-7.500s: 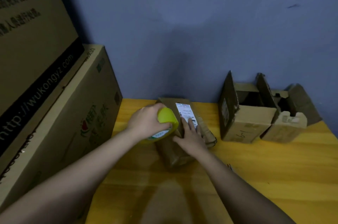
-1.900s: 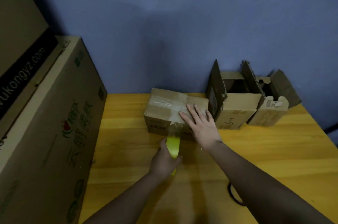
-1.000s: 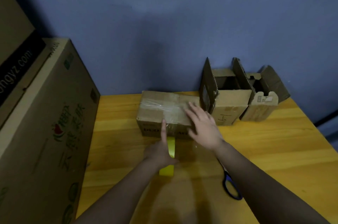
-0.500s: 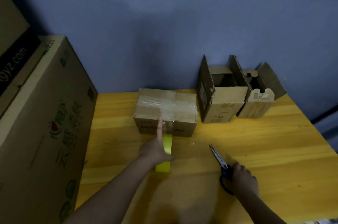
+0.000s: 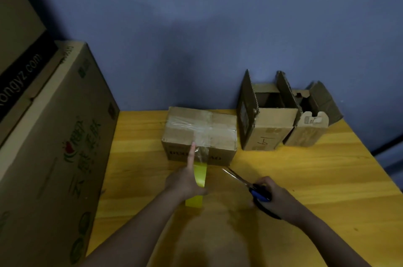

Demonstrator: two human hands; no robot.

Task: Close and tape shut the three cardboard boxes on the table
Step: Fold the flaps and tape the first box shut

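- Left hand (image 5: 185, 184) grips the yellow tape roll (image 5: 198, 179) before the taped box (image 5: 199, 133), forefinger still pinning tape to its front.
- Right hand (image 5: 270, 196), off the box now, curls fingers through the scissors (image 5: 246, 184) right of the roll: cutting comes next.
- Two open boxes (image 5: 270, 129) wait right of the taped box.

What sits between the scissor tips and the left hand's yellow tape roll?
In the head view, only bare table and a faint clear tape strip running from the tape roll up to the taped box; the scissors stop short of it.
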